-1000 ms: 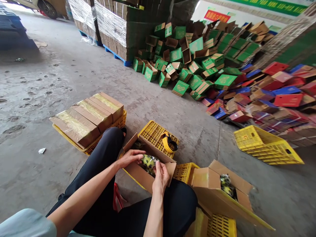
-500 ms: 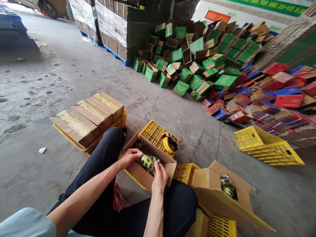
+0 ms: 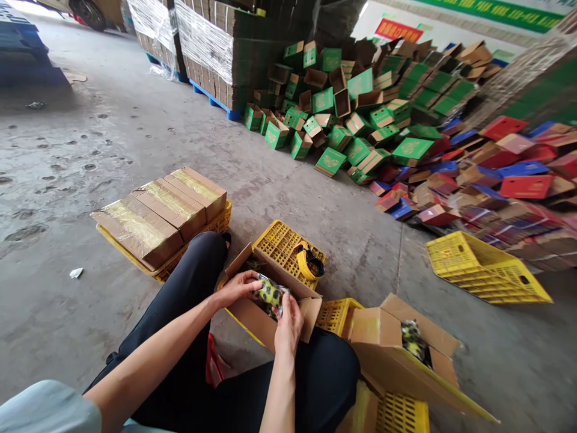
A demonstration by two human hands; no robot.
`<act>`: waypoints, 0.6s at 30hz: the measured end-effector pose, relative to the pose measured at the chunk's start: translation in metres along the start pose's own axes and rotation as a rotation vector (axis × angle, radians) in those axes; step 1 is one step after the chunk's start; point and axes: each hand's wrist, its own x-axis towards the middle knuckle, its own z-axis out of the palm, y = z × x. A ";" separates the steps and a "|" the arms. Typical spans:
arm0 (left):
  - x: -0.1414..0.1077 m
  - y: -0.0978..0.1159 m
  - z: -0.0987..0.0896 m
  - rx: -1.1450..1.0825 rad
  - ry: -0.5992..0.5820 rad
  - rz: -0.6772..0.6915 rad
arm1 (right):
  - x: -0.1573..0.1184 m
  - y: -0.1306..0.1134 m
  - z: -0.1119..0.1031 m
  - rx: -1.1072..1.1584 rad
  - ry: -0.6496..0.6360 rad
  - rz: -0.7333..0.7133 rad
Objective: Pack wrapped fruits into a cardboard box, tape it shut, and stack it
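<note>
Between my hands is a clear plastic-wrapped packet (image 3: pixel 269 292), yellow-green with dark spots; what is inside I cannot make out. My left hand (image 3: pixel 238 287) pinches its left end, and my right hand (image 3: pixel 289 317) grips the right end. The packet is over an open cardboard box (image 3: pixel 253 313) in front of my lap, where more wrapped items show partly in shadow. To the right, another open cardboard box (image 3: pixel 378 337) holds similar wrapped packets (image 3: pixel 415 344). A yellow tape dispenser (image 3: pixel 309 262) rests on an upturned yellow crate (image 3: pixel 283 240) just beyond the near box.
Taped cardboard boxes (image 3: pixel 155 216) sit on a yellow crate at left. A yellow crate (image 3: pixel 487 267) lies on the floor at right. Behind are heaped green boxes (image 3: pixel 331 159), red and blue boxes (image 3: pixel 525 185), and wrapped cardboard stacks (image 3: pixel 205 45) on blue pallets.
Both hands have turned the packet slightly between them, and more of its clear wrapping shows. My left fingers lie a little further over its end. The boxes have not moved.
</note>
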 end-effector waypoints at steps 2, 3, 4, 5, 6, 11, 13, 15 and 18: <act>0.002 -0.002 0.000 -0.029 0.072 0.004 | -0.001 -0.004 0.002 0.038 -0.047 0.021; 0.002 -0.002 0.000 -0.036 0.105 0.006 | -0.002 -0.006 0.002 0.038 -0.065 0.025; 0.003 -0.003 0.000 -0.038 0.135 0.007 | -0.002 -0.009 0.002 0.023 -0.087 0.010; 0.003 -0.003 0.001 -0.035 0.162 0.006 | -0.003 -0.012 0.001 -0.001 -0.103 -0.017; 0.003 -0.003 0.001 -0.029 0.181 0.002 | -0.003 -0.014 0.000 -0.027 -0.112 -0.052; -0.001 0.001 0.001 0.016 0.111 -0.014 | -0.003 -0.014 -0.004 -0.067 -0.098 -0.127; -0.003 0.002 0.000 0.035 0.042 -0.018 | -0.002 -0.011 -0.005 -0.033 -0.081 -0.067; -0.003 0.002 -0.001 0.064 0.008 -0.007 | -0.001 -0.008 -0.006 0.015 -0.057 -0.040; -0.002 0.001 -0.002 0.101 0.029 -0.001 | 0.001 -0.006 -0.007 0.001 -0.087 -0.050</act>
